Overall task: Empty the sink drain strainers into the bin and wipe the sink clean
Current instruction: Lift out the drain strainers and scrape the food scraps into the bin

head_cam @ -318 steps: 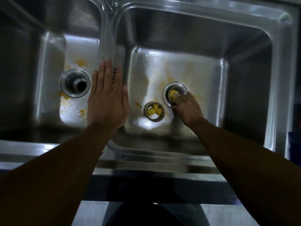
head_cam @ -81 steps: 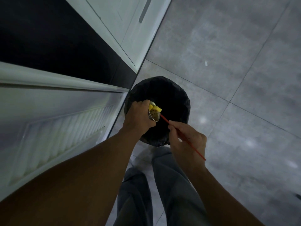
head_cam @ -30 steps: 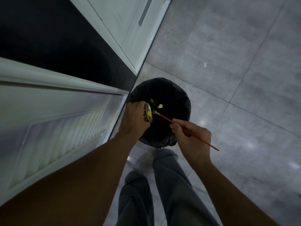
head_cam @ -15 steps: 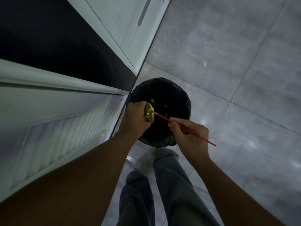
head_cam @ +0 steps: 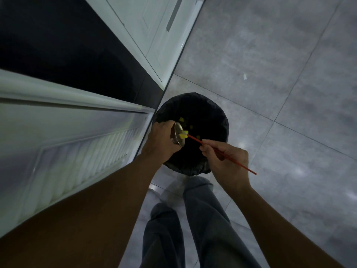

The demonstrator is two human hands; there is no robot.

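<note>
While the left hand (head_cam: 161,143) grips a metal drain strainer (head_cam: 178,136) tipped on its side above the black-lined bin (head_cam: 218,113), the right hand (head_cam: 225,163) pinches a thin red stick (head_cam: 228,157) — its tip pressed against yellow food scraps (head_cam: 183,134) at the strainer's mouth. More yellow bits (head_cam: 181,119) lie inside the bin. The bin stands on the grey tiled floor (head_cam: 270,55), just beside a white cabinet door (head_cam: 67,136) — the person's grey trousers (head_cam: 193,229) show below.
</note>
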